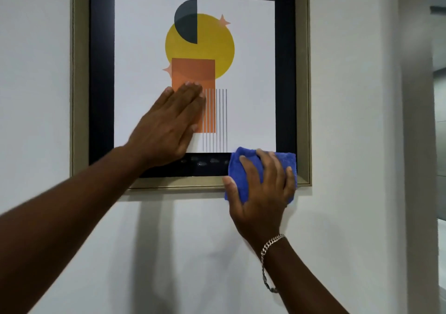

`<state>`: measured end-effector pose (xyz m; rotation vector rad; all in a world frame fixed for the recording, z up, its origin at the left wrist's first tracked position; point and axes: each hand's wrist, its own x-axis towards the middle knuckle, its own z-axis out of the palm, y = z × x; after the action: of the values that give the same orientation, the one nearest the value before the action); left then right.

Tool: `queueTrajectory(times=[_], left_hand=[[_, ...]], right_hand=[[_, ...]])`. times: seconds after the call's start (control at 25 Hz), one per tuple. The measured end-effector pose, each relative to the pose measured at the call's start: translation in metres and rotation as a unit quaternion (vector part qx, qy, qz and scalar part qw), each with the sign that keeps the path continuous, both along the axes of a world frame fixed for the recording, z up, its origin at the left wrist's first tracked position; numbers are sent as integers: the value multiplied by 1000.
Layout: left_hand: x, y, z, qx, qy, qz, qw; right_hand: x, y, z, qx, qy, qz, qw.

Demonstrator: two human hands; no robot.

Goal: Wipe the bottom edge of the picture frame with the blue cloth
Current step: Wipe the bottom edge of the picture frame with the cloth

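Note:
A picture frame [78,84] with a dull gold rim and a black mat hangs on a white wall. Its print shows a yellow circle, an orange rectangle and thin grey lines. My left hand [169,123] lies flat on the glass over the lower part of the print, fingers together. My right hand [261,193] presses a folded blue cloth [288,160] against the frame's bottom edge near the right corner. The cloth covers the rim there and hangs a little below it. Smudges show on the black mat left of the cloth.
The white wall [350,96] runs on all sides of the frame. At the right the wall ends in a corner [415,120], with a dim grey opening beyond it. A metal chain bracelet [271,242] sits on my right wrist.

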<state>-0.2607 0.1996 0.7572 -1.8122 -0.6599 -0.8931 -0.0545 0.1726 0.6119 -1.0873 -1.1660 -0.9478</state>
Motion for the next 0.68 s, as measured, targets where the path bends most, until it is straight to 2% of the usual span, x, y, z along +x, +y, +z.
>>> queueTrajectory(times=[0.12,0.28,0.4,0.56,0.68], left_hand=[[-11,12,3,47,36,51,997],[-15,18,22,78,57,63,993],[-18,21,29,93,77,62,991],[-19,22,28,110,78,61,989],[-22,20,28,106,78,56,990]], right_hand=[[17,7,-14,26,-73,-34,996],[-2,16,-4,49,26,-34,998],[4,15,-16,47,-47,-30,997],[-19,16,-1,53,58,-24,997],[-26,15,-14,53,-24,-16,998]])
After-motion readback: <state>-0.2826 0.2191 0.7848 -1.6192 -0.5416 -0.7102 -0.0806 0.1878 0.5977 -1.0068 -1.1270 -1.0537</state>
